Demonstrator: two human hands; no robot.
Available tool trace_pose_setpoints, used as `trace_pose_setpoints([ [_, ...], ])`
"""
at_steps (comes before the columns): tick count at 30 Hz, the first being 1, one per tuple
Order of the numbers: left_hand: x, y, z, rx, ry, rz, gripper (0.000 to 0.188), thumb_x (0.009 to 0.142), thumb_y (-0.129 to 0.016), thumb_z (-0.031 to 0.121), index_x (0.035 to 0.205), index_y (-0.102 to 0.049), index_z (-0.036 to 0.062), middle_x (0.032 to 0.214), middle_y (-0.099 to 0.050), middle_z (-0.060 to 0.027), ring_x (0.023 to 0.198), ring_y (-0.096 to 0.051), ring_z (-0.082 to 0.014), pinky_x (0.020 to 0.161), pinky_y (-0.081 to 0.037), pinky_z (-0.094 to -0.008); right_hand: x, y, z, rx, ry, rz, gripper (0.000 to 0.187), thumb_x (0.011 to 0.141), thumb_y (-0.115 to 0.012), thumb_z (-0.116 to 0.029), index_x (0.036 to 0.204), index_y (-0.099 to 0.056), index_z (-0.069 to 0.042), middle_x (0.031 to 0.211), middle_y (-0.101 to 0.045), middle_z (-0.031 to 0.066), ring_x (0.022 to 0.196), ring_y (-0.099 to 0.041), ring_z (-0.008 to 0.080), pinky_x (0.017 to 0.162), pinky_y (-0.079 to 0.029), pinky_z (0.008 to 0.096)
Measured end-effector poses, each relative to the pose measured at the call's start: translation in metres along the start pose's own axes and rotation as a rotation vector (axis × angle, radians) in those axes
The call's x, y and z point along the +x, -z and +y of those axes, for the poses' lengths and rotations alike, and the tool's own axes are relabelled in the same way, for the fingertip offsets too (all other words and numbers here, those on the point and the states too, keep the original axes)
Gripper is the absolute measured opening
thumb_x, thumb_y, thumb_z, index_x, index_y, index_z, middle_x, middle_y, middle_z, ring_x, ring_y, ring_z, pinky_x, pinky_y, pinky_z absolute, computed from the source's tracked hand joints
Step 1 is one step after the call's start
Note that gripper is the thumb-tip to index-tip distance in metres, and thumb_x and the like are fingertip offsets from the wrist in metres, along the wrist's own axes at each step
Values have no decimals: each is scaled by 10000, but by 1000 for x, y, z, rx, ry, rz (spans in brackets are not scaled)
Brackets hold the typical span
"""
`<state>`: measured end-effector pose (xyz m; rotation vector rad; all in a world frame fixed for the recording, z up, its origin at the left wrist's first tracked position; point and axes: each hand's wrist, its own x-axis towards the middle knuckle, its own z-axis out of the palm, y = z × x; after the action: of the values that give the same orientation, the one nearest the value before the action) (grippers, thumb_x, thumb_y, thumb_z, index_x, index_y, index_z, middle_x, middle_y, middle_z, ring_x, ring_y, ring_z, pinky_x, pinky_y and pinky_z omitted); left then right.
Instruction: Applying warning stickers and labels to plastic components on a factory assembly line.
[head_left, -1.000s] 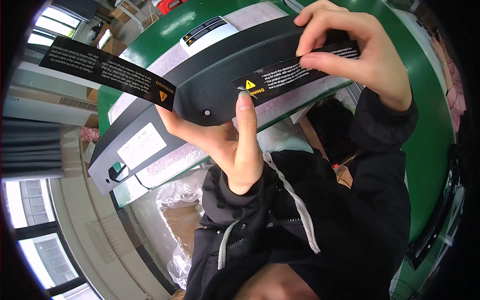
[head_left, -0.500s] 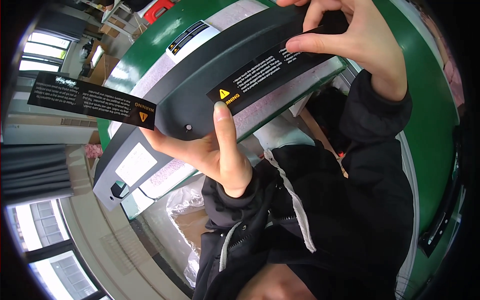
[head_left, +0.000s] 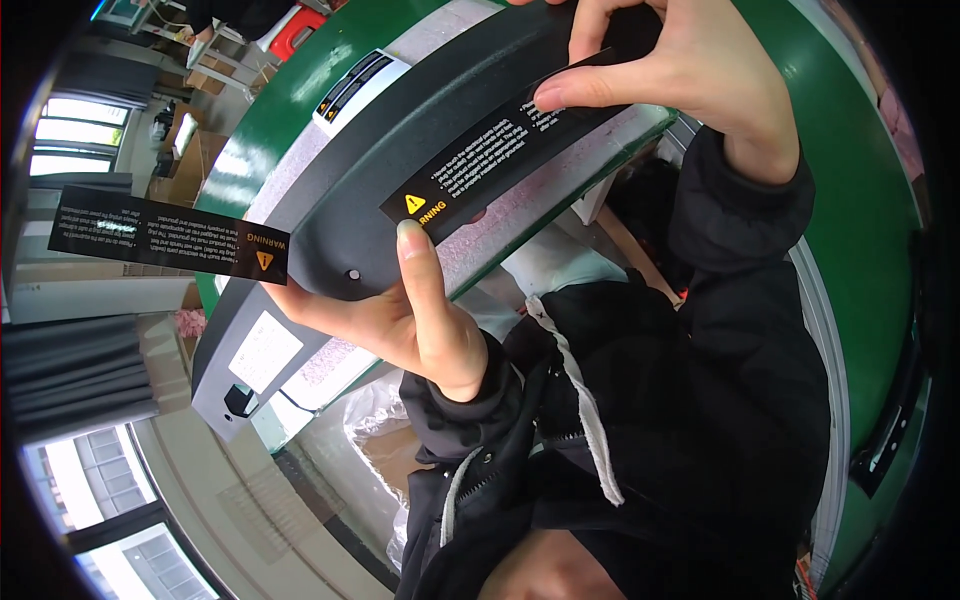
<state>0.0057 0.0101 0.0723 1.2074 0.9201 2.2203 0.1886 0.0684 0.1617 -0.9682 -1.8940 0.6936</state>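
Observation:
A long black label [head_left: 470,160] with a yellow triangle and white print slants in front of a curved black panel [head_left: 330,190]. My right hand [head_left: 690,80] pinches its upper right end between thumb and bent fingers. At its lower left corner, the thumb of my left hand [head_left: 430,330] presses on the label. The left thumb and index finger are spread apart. A second black label [head_left: 165,235], with the same triangle, clings to the left index fingertip and sticks out leftward. Whether the long label touches the panel along its length, I cannot tell.
The panel lies over a pink-and-white speckled pad [head_left: 420,40] on a green table [head_left: 850,150]. A white backing sheet [head_left: 355,90] with black labels rests beyond it. A white sticker [head_left: 265,350] is on the panel's near left end. Clear plastic wrap [head_left: 375,420] hangs below the table.
In the picture, both hands and the two labels have shifted slightly left and, mostly, down. The right hand keeps its pinch, and the left thumb stays on the label's corner.

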Motion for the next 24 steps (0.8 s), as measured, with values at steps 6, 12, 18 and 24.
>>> trace_pose_setpoints([
  [6,1,1,2,7,3,-47,804,808,-556,-72,1462,-105,51,1435,-271,-192,1262,-385,-275,1056,-325,-415,0,3,1,-66,10,-29,440,625,-846,-151,977,-635,9,819,-689,61,754,-624,96,812,-447,247],
  [12,-1,0,2,25,24,-42,797,812,-554,-58,1461,-105,52,1426,-286,-194,1256,-393,-280,1055,-326,-420,-2,2,3,-4,5,-14,438,621,-850,-157,969,-637,3,855,-691,56,748,-625,91,802,-452,251],
  [18,1,1,2,3,18,-51,794,814,-553,-51,1463,-107,56,1420,-296,-195,1248,-401,-279,1053,-331,-421,-4,1,-3,-113,-26,16,417,619,-852,-167,939,-634,-13,825,-674,54,710,-613,105,779,-457,258],
  [24,1,2,-2,-2,15,-77,795,808,-556,-51,1462,-117,54,1416,-297,-194,1235,-415,-279,1051,-334,-424,-16,-1,-19,-626,-121,130,415,619,-857,-201,931,-636,-42,807,-656,55,730,-607,153,770,-461,270],
])
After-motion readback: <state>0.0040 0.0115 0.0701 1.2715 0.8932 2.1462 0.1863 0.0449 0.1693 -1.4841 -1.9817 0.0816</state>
